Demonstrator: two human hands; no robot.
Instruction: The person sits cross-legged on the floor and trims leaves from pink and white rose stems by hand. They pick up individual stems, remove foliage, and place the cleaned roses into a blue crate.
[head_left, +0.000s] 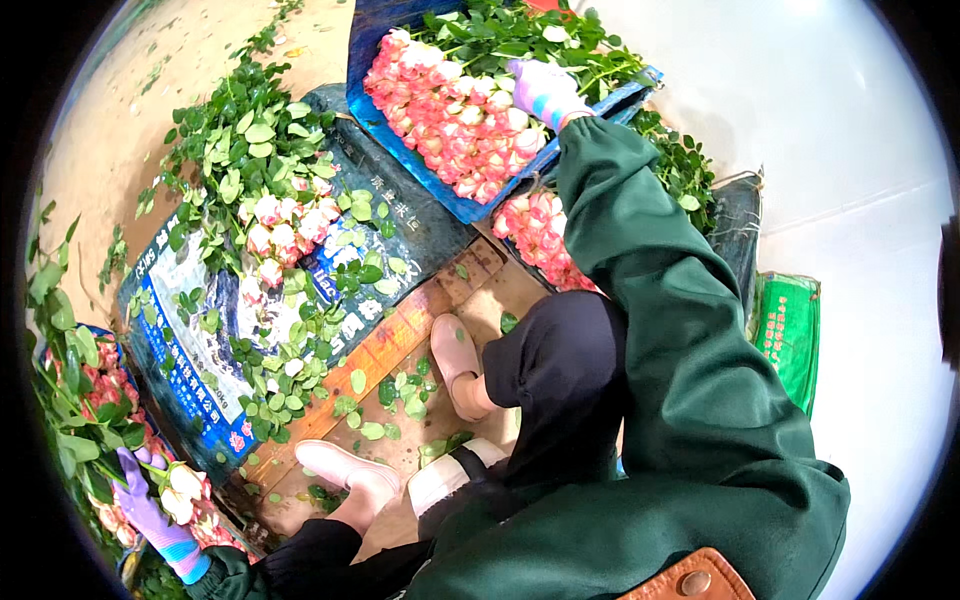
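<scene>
My left hand (146, 506), in a purple glove with a striped cuff, is at the lower left. Its fingers are around the stems of a few white-and-pink roses (182, 491), whose leaves spread to the left. My right hand (546, 88), gloved alike, rests at the blue-sided container (409, 169), where pink rose heads (457, 112) meet their leafy stems. Its fingertips are turned away, so its grip is unclear. Before me, a small bunch of pink-and-white roses (283, 232) lies on a printed sack surface (420, 217) among loose leaves.
More pink roses (536, 229) stand under my right arm, and others (105, 382) fill a holder at the left. A wooden plank (382, 352) edges the work surface near my feet. A green printed sack (787, 337) lies by the pale wall (862, 225). Leaves litter the floor (401, 450).
</scene>
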